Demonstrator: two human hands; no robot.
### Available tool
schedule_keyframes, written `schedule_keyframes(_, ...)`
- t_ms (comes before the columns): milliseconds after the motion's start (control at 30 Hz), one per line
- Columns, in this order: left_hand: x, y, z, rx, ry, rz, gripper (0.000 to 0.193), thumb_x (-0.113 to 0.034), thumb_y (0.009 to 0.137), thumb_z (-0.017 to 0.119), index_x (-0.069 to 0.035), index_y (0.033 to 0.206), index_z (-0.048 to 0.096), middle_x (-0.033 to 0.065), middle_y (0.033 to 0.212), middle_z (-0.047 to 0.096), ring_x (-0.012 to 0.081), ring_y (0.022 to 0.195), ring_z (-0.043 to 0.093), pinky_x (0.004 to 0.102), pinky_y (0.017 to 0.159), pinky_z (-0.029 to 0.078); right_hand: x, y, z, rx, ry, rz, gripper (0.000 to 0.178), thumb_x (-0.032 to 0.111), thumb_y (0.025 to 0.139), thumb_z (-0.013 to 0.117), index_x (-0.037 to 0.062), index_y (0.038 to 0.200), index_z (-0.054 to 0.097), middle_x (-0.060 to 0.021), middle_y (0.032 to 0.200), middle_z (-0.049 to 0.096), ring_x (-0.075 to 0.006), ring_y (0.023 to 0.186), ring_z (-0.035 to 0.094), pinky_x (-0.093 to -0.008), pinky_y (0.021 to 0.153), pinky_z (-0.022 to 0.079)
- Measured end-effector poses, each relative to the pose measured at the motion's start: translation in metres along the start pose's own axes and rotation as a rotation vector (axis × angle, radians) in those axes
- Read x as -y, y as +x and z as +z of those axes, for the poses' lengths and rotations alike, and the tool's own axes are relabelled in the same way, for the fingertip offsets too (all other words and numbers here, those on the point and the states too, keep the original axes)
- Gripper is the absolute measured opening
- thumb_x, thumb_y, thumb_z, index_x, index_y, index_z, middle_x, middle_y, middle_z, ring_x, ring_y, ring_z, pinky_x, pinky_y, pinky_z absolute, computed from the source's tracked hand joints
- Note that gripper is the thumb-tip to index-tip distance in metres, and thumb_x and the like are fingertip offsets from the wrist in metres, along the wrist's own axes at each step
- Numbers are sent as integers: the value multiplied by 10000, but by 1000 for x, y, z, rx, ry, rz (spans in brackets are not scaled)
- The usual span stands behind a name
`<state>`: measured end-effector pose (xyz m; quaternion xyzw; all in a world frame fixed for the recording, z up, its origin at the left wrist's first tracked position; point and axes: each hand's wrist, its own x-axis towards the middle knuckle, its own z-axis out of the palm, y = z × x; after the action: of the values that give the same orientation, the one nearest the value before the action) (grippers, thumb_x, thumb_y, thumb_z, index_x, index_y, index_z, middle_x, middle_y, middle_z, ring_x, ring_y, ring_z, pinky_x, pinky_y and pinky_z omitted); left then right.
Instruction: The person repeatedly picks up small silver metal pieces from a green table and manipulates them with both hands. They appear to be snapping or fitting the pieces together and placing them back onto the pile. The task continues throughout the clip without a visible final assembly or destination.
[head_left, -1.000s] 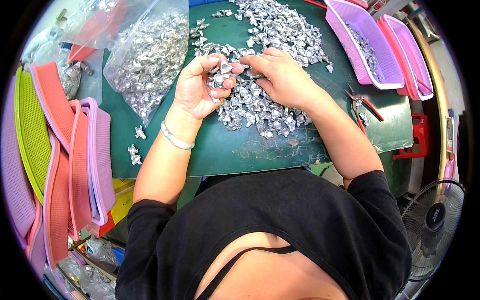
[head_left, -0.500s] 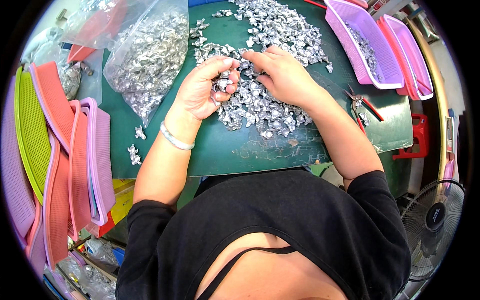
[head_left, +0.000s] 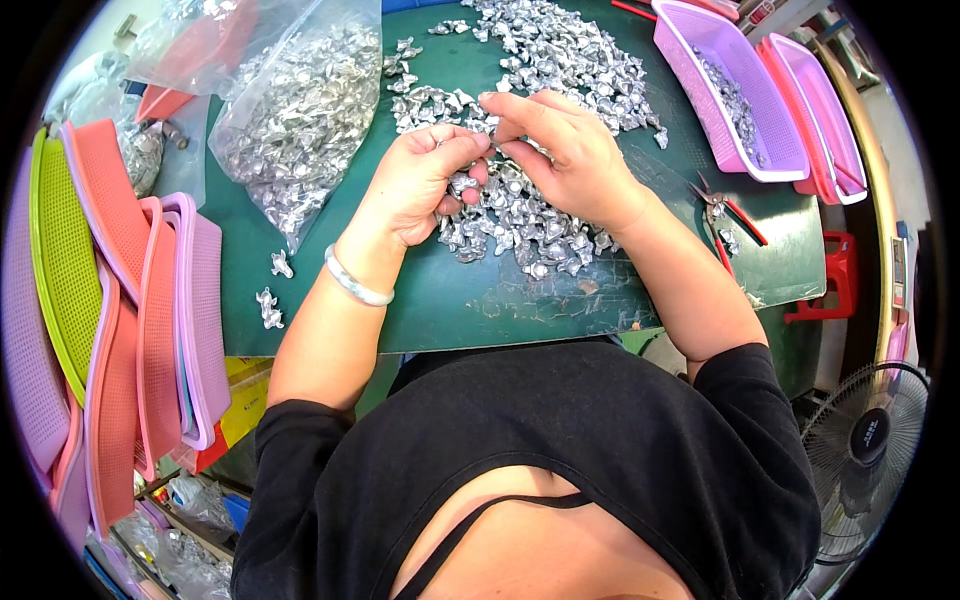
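My left hand is closed around several small silvery metal castings, its thumb and forefinger pinched together at the top. Close beside it, my right hand has its thumb and fingertips drawn together near the left fingertips. Whatever lies between the right fingers is too small to make out. Both hands are above a heap of the same castings on the green table. A larger pile of castings spreads beyond my hands.
A clear plastic bag full of castings stands at the left, with loose castings near it. Red-handled pliers lie at the right. Behind them is a purple basket holding castings. Stacked baskets line the left edge; a fan stands right.
My left hand has turned and moved slightly right, bringing its thumb and forefinger together near the right fingertips. The right hand has shifted slightly, its fingers lifting from the heap.
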<state>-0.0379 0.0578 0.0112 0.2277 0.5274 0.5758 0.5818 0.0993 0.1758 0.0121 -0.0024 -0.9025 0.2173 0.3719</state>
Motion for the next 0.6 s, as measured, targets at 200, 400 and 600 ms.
schedule_keyframes(200,1,1,0,-36,6,4,99,-153,818,561,-56,827,577,12,655,543,83,484,492,158,355,292,2,0,-1,-52,60,20,486,-14,684,617,67,1150,501,-57,786,586,-219,746,560,-325,656,461)
schedule_keyframes(400,-3,0,2,-45,20,8,115,-148,837,522,-36,834,548,14,630,521,84,479,471,154,345,290,-4,-4,-1,-35,139,136,513,-31,715,623,70,1196,476,-59,872,610,-156,802,590,-267,701,472)
schedule_keyframes(600,-4,1,-3,21,-59,-26,133,-144,838,509,-15,833,538,31,631,520,97,485,475,153,340,286,0,-6,-2,9,339,281,463,-6,761,606,60,1198,468,-48,839,615,-106,791,585,-241,727,455)
